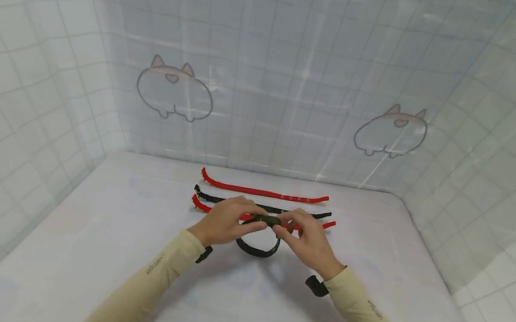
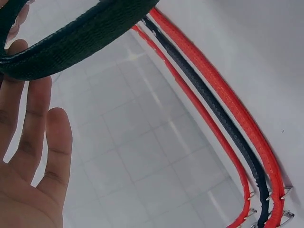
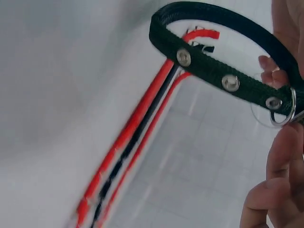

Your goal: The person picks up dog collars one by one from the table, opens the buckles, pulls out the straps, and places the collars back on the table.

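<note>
From the head camera, the left hand [image 1: 225,220] and right hand [image 1: 307,240] meet over the middle of the surface [image 1: 82,245], each pinching the dark green collar [image 1: 259,249] at its top, where the two ends overlap. The rest of the collar hangs toward the person as a loop that seems to rest on the surface. Both grips are narrow, fingertips closed on the strap. Just beyond the hands lie three straight straps: a far red strap [image 1: 263,191], a black strap [image 1: 230,201] and a near red strap [image 1: 200,205], partly hidden by the hands.

The left wrist view shows the collar [image 2: 80,38] crossing the fingertips [image 2: 28,95], the lower fingers straight beneath it. The three flat straps run side by side, their metal buckles [image 2: 280,209] at the bottom right.

The right wrist view shows the collar's eyelets [image 3: 231,83] and a metal ring [image 3: 285,107] by the fingers [image 3: 280,156]. To fasten it well, it seems wise to keep the loop untwisted and line the strap end squarely with the hardware before feeding it.

The surface is covered in pale cloth, and a tiled curtain [image 1: 176,95] printed with cartoon animals encloses it on three sides.
</note>
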`<action>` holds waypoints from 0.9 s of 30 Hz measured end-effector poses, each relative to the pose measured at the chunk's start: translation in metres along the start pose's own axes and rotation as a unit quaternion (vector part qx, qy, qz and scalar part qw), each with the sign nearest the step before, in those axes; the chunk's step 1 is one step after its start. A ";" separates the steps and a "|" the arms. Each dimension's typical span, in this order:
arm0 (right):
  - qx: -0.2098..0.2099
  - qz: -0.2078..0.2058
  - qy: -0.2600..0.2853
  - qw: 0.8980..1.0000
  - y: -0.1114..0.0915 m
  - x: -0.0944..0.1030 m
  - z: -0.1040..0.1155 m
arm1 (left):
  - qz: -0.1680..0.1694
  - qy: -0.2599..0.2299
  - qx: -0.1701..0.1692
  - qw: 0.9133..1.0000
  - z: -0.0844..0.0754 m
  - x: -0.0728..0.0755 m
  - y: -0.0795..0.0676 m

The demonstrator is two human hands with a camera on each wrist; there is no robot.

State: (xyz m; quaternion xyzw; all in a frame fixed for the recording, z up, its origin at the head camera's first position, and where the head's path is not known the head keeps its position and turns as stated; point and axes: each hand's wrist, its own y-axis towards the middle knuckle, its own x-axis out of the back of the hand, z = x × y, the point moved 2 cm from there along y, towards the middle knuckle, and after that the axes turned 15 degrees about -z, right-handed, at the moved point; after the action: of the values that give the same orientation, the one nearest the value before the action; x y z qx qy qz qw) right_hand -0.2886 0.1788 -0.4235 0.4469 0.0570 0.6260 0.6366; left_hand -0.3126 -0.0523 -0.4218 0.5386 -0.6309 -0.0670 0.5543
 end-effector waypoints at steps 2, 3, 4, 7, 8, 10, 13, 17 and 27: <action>0.007 0.010 -0.016 1.000 0.002 0.002 0.002 | 0.002 0.005 -0.012 1.000 -0.003 0.000 0.002; 0.013 0.016 -0.027 0.999 0.003 0.002 0.004 | 0.004 0.008 -0.020 1.000 -0.004 0.001 0.002; 0.021 0.022 -0.038 0.999 0.005 0.003 0.005 | 0.005 0.012 -0.029 0.999 -0.006 0.001 0.003; 0.035 0.032 -0.060 0.997 0.008 0.006 0.008 | 0.008 0.021 -0.047 0.999 -0.010 0.002 0.006; 0.034 0.032 -0.061 0.997 0.008 0.007 0.009 | 0.008 0.022 -0.048 0.999 -0.010 0.002 0.006; 0.024 0.028 -0.055 0.998 0.009 0.008 0.009 | 0.007 0.022 -0.043 0.999 -0.010 0.003 0.007; 0.004 0.016 -0.034 0.999 0.008 0.008 0.008 | 0.005 0.019 -0.027 0.999 -0.009 0.003 0.008; -0.001 0.002 -0.012 1.000 0.007 0.008 0.006 | 0.004 0.014 -0.019 1.000 -0.006 0.005 0.009; -0.001 -0.021 0.005 1.000 0.011 0.007 0.005 | -0.009 -0.003 -0.010 1.000 -0.004 0.008 0.010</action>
State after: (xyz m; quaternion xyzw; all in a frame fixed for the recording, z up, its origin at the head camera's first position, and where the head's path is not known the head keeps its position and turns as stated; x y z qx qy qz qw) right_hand -0.2919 0.1806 -0.4102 0.4416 0.0687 0.6150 0.6496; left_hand -0.3137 -0.0518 -0.4083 0.5387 -0.6271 -0.0801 0.5570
